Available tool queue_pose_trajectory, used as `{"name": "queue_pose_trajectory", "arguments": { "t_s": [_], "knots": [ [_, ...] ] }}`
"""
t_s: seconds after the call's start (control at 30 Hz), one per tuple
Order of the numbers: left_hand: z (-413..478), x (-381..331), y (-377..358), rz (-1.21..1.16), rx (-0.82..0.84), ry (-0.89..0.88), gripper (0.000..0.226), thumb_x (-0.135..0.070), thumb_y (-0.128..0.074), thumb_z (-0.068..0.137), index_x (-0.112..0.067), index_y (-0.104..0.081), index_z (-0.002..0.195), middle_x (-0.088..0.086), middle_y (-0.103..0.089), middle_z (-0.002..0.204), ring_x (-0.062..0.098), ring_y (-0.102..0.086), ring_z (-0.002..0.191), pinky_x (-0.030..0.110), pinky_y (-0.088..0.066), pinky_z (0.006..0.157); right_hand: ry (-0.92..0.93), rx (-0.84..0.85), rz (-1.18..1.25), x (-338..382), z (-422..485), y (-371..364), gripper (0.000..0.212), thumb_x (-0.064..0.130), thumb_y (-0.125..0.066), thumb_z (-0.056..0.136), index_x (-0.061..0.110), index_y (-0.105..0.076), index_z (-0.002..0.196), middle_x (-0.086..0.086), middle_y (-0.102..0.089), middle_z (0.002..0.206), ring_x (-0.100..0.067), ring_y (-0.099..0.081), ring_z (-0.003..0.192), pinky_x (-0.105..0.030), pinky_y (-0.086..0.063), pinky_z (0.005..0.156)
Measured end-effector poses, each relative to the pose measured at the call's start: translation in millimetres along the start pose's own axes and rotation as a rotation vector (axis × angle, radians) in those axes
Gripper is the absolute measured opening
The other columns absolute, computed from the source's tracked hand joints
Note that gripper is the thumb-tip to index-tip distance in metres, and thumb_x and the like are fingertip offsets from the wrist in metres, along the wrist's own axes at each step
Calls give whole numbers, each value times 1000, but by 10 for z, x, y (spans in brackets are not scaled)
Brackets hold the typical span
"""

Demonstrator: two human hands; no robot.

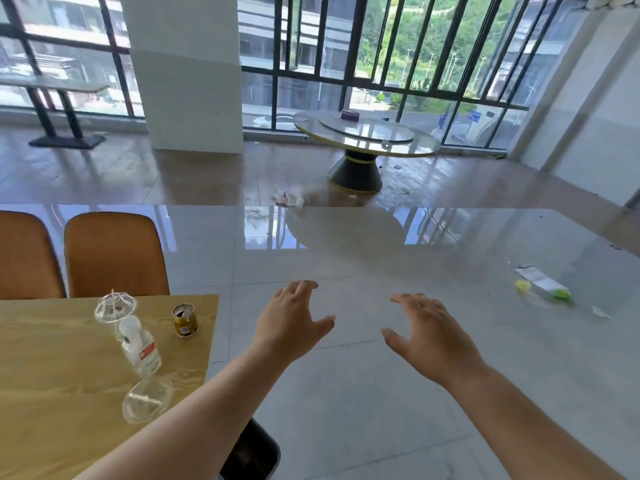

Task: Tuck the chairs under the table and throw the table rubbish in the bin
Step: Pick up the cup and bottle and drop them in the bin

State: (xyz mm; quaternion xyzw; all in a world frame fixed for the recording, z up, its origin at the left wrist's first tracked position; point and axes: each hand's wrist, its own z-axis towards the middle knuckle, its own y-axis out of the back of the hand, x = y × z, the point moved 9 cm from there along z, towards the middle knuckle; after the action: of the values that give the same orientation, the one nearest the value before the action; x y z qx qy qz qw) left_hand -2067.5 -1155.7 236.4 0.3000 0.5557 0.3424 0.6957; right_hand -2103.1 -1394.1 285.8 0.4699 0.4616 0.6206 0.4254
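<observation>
A wooden table (52, 375) fills the lower left. On it lie a clear plastic bottle (140, 344) on its side, a small gold can (185, 320) with its lid open, and two clear plastic cup lids (115, 306) (147, 400). Two orange chairs (114, 254) (24, 258) stand at the table's far side, backs against its edge. A dark bin (252, 452) shows under my left forearm by the table's corner. My left hand (291, 323) and right hand (429, 337) hover over the floor to the right of the table, fingers spread, holding nothing.
Grey glossy floor tiles (346, 393) spread ahead. Litter with a plastic wrapper (543, 287) lies on the floor at right, crumpled paper (287, 199) farther off. A round table (367, 136) stands by the barred windows, a white pillar (187, 71) at centre left.
</observation>
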Motion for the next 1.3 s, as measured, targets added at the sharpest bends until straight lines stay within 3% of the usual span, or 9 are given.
{"name": "queue_pose_trajectory", "arguments": {
  "t_s": [0.2,0.37,0.57,0.67,0.8,0.93,1.13,1.23,1.3],
  "knots": [
    [658,361,44,79,-66,123,71,-61,-66,84,-29,-45,143,-4,-48,145,21,-46,128,35,-41,97,165,32,92,6,1155,-308,61,53,-63,93,25,-50,145,-1,-57,141,-22,-51,133,-38,-45,102],
    [684,1023,156,165,-133,406,73,-62,-65,86,-28,-41,146,-3,-48,147,21,-45,131,35,-40,103,419,145,181,359,2112,-868,61,54,-65,91,26,-52,144,1,-58,137,-21,-53,128,-35,-44,101],
    [134,1477,518,247,-313,780,70,-61,-62,87,-27,-42,144,-3,-48,144,17,-46,128,29,-37,99,773,361,219,1203,2740,-1562,65,51,-67,92,21,-49,147,-2,-56,142,-23,-53,130,-33,-37,107],
    [-387,1649,628,265,-404,972,76,-67,-60,86,-29,-36,147,-3,-44,148,21,-47,128,35,-45,97,919,476,255,1813,2720,-1885,68,51,-64,93,19,-44,150,-3,-52,145,-21,-50,132,-30,-36,105],
    [-1279,1954,589,230,-502,1249,89,-81,-58,78,-33,-30,148,-2,-39,152,23,-44,133,39,-44,98,1059,625,281,2573,2411,-2346,73,57,-64,92,22,-40,152,-2,-48,147,-21,-50,131,-36,-42,105],
    [-1888,2407,284,107,-544,1445,108,-96,-46,66,-33,-22,150,-2,-30,158,24,-42,137,41,-43,102,1130,754,247,3130,2133,-2893,78,64,-62,90,30,-32,154,6,-40,153,-17,-49,133,-35,-46,99],
    [-1878,3141,-398,-145,-537,1553,121,-95,-53,64,-33,-6,157,-1,-4,169,27,-33,146,48,-42,108,1023,890,192,3652,2172,-3578,89,58,-69,89,29,-21,158,0,-31,162,-19,-42,141,-41,-44,107],
    [-1770,3448,-548,-112,-569,1573,125,-100,-47,61,-34,1,155,1,-2,169,25,-20,151,55,-39,111,1020,878,233,4009,2273,-3779,92,57,-71,87,32,-18,158,-1,-28,163,-22,-45,138,-38,-46,95],
    [-1750,3640,-641,-100,-576,1625,129,-102,-45,58,-35,7,155,0,-1,169,23,-22,151,52,-45,107,1022,872,260,4253,2314,-3951,99,57,-75,85,33,-15,159,-1,-27,163,-26,-46,138,-40,-45,92]
  ]
}}
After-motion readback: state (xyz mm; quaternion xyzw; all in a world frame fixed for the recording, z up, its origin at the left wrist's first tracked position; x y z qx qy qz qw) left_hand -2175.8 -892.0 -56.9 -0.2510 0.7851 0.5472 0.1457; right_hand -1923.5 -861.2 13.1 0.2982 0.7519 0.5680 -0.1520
